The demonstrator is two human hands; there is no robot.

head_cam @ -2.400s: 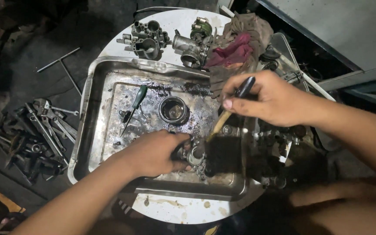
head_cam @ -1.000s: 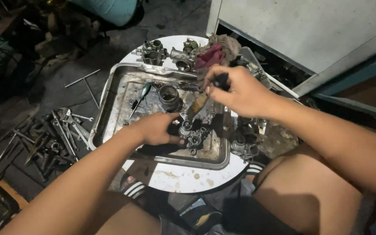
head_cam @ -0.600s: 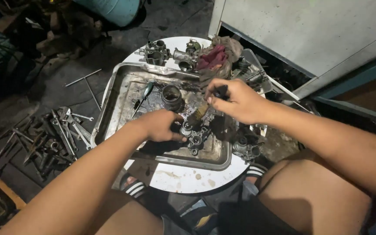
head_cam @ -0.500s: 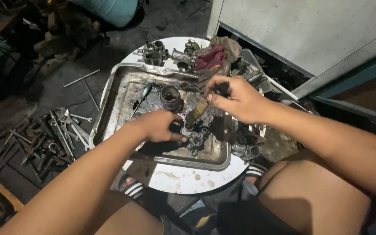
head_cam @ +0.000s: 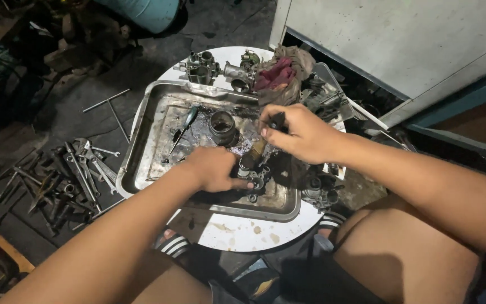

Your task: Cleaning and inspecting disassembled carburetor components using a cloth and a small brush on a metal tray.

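Item: carburettor body (head_cam: 252, 175), small, dark w/ grime. Loc: lower right part of metal tray (head_cam: 142, 149), tray on round white surface (head_cam: 243, 233).

L hand (head_cam: 216, 168): closed over the carb body from the left, pinning it to the tray floor.
R hand (head_cam: 299, 134): fingers closed round a brush (head_cam: 265, 141), black handle up, bristle end down at the carb.

Also in tray: green-handled screwdriver (head_cam: 182, 128) lying flat, round metal cup (head_cam: 222, 126), dark oily film over the floor.
Beyond tray: two more carbs (head_cam: 220, 66) at far rim, red-brown rag (head_cam: 279, 73), more parts (head_cam: 319, 188) at right edge. Spanners (head_cam: 80, 169) loose on floor, left.

Risks, judged:
- Oily body could slip under L hand if brush presses hard; fingers near bristles.
- Small bits might wash out, get lost in the sludge.
- Tray overhangs the surface edge on the near side; a lean on it may tip it.
- Parts at right edge sit near drop-off; an elbow knock sends them to floor.
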